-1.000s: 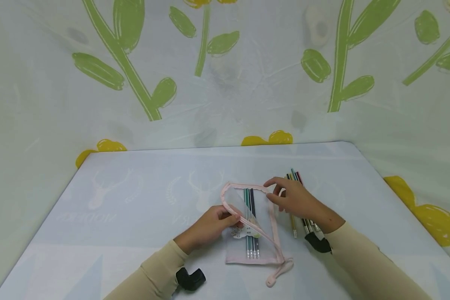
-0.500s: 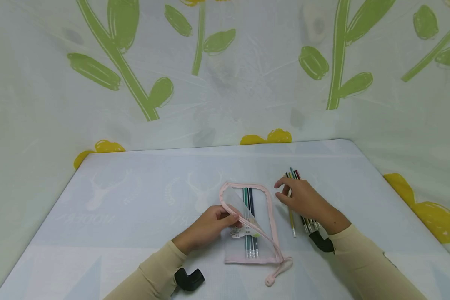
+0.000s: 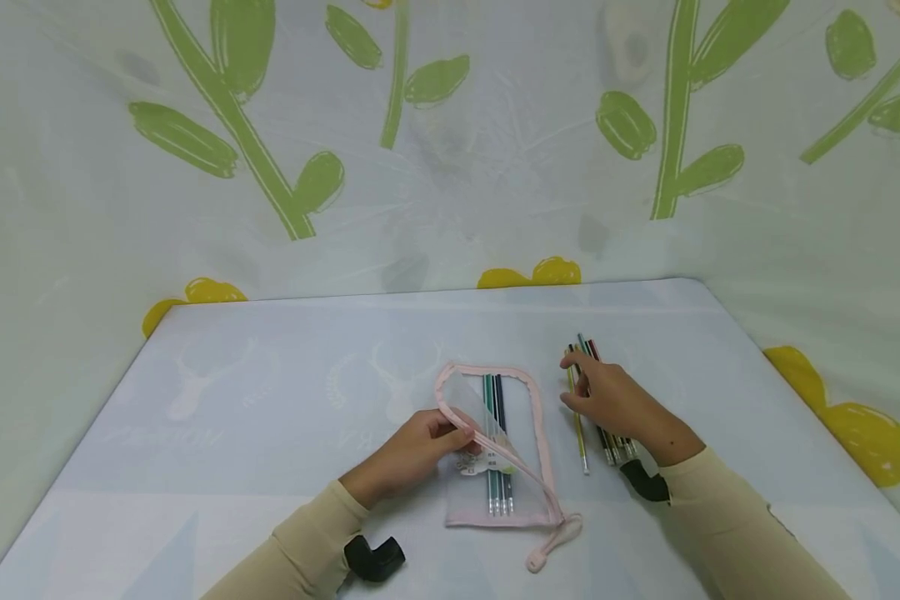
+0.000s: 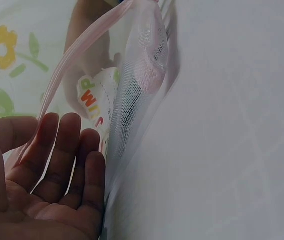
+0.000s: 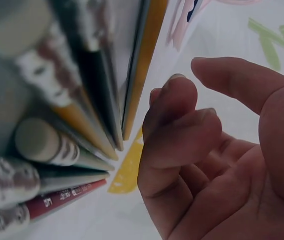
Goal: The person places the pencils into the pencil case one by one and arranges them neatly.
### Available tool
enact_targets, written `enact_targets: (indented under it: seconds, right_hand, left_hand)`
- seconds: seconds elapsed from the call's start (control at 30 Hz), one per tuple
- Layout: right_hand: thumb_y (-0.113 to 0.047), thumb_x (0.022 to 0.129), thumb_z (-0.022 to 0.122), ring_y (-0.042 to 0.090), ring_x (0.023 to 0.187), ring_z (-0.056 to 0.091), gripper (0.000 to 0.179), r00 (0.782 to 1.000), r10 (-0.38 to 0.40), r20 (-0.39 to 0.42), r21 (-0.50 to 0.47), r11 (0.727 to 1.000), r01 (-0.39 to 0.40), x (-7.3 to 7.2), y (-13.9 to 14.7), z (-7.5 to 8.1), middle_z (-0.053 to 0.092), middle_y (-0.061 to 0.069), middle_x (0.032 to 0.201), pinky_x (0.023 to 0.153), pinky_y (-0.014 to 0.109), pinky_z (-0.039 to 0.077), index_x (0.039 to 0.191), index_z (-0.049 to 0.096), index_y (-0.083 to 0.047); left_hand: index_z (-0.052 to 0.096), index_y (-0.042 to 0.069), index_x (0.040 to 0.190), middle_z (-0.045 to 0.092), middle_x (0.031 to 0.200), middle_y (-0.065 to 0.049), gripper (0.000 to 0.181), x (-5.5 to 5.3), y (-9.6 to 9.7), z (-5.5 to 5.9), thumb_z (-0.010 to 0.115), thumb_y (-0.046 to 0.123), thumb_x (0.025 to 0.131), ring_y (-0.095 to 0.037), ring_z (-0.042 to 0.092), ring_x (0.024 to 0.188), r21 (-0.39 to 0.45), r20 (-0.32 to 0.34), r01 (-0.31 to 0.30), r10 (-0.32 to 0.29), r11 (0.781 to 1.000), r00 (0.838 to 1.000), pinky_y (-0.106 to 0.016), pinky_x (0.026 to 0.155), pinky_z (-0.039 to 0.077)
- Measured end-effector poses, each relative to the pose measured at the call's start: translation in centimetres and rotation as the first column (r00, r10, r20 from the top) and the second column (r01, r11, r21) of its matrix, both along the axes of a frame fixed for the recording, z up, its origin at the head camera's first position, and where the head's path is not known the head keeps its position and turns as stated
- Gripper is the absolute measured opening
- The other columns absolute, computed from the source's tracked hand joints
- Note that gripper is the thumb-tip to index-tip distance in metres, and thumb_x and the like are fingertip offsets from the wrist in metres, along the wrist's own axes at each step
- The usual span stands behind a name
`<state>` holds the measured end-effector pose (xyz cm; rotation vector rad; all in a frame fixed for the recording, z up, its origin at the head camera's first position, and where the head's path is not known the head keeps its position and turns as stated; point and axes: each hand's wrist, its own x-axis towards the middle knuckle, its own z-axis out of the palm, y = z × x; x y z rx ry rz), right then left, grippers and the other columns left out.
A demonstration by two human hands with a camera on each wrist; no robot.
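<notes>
A see-through mesh pencil pouch (image 3: 541, 425) with a pink zip edge lies on the table, its top flap folded back. My left hand (image 3: 412, 454) pinches the pink edge (image 4: 56, 85) of that flap between thumb and forefinger. Several dark and green pencils (image 3: 500, 492) lie side by side in the pouch. To its right is a loose bunch of pencils (image 5: 66, 155), eraser ends toward me. My right hand (image 3: 618, 408) hovers over the bunch and hides its middle. Thumb and forefinger stand apart with nothing between them, right beside a yellow pencil (image 3: 581, 446).
A pink zip-pull loop (image 3: 547, 552) hangs off the pouch's near right corner. The white table (image 3: 232, 467) runs back to a wall (image 3: 450, 217) printed with plants. Black curved pieces (image 3: 375, 558) sit at both wrists.
My right hand has moved right, from the pouch's far right corner to over the loose pencils. The left hand keeps its pinch on the flap edge.
</notes>
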<state>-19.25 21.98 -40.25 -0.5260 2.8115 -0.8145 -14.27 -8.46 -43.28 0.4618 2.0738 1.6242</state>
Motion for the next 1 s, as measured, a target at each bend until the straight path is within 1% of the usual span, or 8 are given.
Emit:
enact_targets:
  seconds: [0.2,0.37,0.5,0.77,0.9,1.0]
  right_hand:
    - [-0.010,0.093,0.068,0.013,0.060,0.050,0.055,0.999,-0.015,0.043,-0.020,1.000,0.016,0.00,0.23,-0.33,0.061,0.005,0.078,0.054,0.027,0.045,0.138,0.039,0.002]
    - [-0.009,0.093,0.068,0.014,0.059,0.051,0.058,0.997,-0.015,0.072,-0.017,1.000,0.016,-0.11,0.11,-0.32,0.059,0.005,0.076,0.054,0.028,0.046,0.140,0.036,0.001]
    - [-0.008,0.093,0.068,0.014,0.060,0.051,0.058,0.997,-0.010,0.071,0.004,1.000,0.009,-0.17,0.12,-0.28,0.058,0.005,0.076,0.055,0.029,0.046,0.140,0.035,0.001]
    - [-0.010,0.091,0.071,0.013,0.061,0.049,0.063,0.998,0.002,0.056,0.027,1.000,-0.003,-0.22,0.17,-0.85,0.057,0.002,0.075,0.056,0.028,0.043,0.141,0.035,0.001]
    - [-0.011,0.091,0.070,0.013,0.061,0.049,0.068,0.997,0.012,0.073,0.047,0.999,-0.015,-0.22,0.19,-1.03,0.057,0.002,0.075,0.056,0.027,0.043,0.146,0.031,0.000]
    - [-0.010,0.092,0.068,0.012,0.060,0.049,0.070,0.997,0.023,0.069,0.070,0.997,-0.028,-0.15,0.28,-1.03,0.057,0.001,0.076,0.055,0.027,0.043,0.149,0.027,0.000]
  left_hand:
    - [0.069,0.002,0.113,0.074,0.105,-0.011,0.030,-0.06,-0.07,-0.26,0.055,0.026,0.104,-0.011,0.066,0.101,0.002,0.001,0.000,0.000,1.000,1.000,-0.028,0.097,0.049]
    - [0.068,0.001,0.114,0.074,0.105,-0.011,0.030,-0.07,-0.11,-0.32,0.054,0.025,0.104,-0.011,0.067,0.101,0.006,-0.001,-0.004,0.004,1.000,1.000,-0.027,0.096,0.049]
    - [0.068,0.001,0.114,0.074,0.105,-0.011,0.030,-0.10,-0.02,-0.11,0.054,0.025,0.104,-0.011,0.067,0.102,0.005,-0.006,0.000,0.000,1.000,1.000,-0.026,0.096,0.049]
    - [0.068,0.001,0.114,0.074,0.105,-0.011,0.029,-0.16,0.01,-0.10,0.054,0.024,0.104,-0.012,0.067,0.102,0.000,-0.011,0.004,-0.004,1.000,1.000,-0.028,0.097,0.049]
    - [0.069,0.002,0.114,0.074,0.105,-0.011,0.028,-0.21,-0.01,-0.09,0.055,0.024,0.103,-0.012,0.067,0.102,-0.009,-0.007,0.000,0.000,1.000,1.000,-0.029,0.098,0.049]
    - [0.069,0.002,0.114,0.074,0.104,-0.010,0.028,-0.31,0.10,-0.13,0.054,0.023,0.104,-0.011,0.067,0.101,-0.013,-0.008,-0.001,0.000,1.000,1.000,-0.029,0.098,0.049]
